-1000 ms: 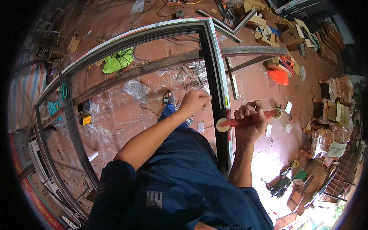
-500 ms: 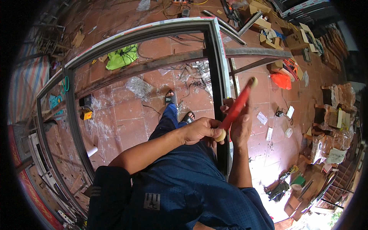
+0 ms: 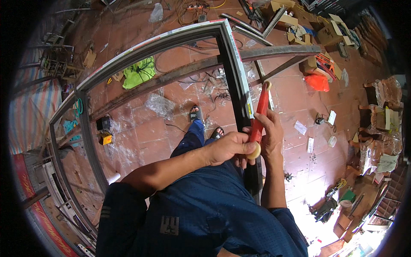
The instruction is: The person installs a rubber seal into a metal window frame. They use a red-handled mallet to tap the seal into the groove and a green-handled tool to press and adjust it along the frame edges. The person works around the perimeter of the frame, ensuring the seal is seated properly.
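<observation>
Between my two hands is a red spline roller [image 3: 259, 121], a long handle with round cream wheel-like ends, held slanting over the right bar of a dark frame [image 3: 240, 98]. My left hand [image 3: 229, 147] is closed, its thumb pressed by the near cream end. On the handle's right side, my right hand [image 3: 270, 132] is closed with bent fingers around it. The far end of the roller points away from me, free of both hands. White-and-red protective tape runs along the frame's outer edge.
A long dark beam [image 3: 162, 79] passes beneath the frame. Crumpled clear plastic [image 3: 160, 106], a lime-green bag [image 3: 139, 73] and cables lie on the tiled floor. To the right are an orange bag [image 3: 317, 83], open cardboard boxes [image 3: 332, 34] and plastic-wrapped wooden furniture [image 3: 376, 147].
The roller has swung so its far end points more straight ahead. My right hand's fingers have come around the handle. The view has shifted slightly.
</observation>
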### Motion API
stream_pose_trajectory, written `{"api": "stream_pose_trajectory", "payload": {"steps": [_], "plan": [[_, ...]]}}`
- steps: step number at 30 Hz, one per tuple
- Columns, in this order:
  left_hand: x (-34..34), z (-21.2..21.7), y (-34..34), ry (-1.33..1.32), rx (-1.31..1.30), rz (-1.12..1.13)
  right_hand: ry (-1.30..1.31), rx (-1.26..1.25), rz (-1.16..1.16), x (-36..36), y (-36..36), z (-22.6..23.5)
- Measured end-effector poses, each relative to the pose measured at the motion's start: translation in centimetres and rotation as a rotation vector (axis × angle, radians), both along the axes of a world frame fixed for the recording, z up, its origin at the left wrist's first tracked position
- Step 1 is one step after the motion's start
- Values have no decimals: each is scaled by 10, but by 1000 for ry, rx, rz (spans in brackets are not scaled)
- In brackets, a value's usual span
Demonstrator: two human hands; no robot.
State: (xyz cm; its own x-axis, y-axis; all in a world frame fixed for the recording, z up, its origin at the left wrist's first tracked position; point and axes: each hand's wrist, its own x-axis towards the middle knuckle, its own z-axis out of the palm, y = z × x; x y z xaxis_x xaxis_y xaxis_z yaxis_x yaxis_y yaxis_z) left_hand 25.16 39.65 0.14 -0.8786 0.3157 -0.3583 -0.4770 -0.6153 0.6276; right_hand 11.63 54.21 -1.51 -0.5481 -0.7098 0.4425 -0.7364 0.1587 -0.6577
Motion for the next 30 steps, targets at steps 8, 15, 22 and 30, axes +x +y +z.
{"api": "stream_pose_trajectory", "payload": {"steps": [8, 15, 22, 30], "plan": [[1, -54, -21, -73, -1194, 454, -531, -570, -209, 32, 20, -23], [-21, -115, 8, 37, -1067, 559, -604, -632, -201, 43, 30, -26], [-67, -126, -29, -35, -1278, 681, -644, -739, -127, 45, 33, -21], [-80, -132, -48, -58, -1162, 799, -974, -898, 134, 34, -5, 6]]}}
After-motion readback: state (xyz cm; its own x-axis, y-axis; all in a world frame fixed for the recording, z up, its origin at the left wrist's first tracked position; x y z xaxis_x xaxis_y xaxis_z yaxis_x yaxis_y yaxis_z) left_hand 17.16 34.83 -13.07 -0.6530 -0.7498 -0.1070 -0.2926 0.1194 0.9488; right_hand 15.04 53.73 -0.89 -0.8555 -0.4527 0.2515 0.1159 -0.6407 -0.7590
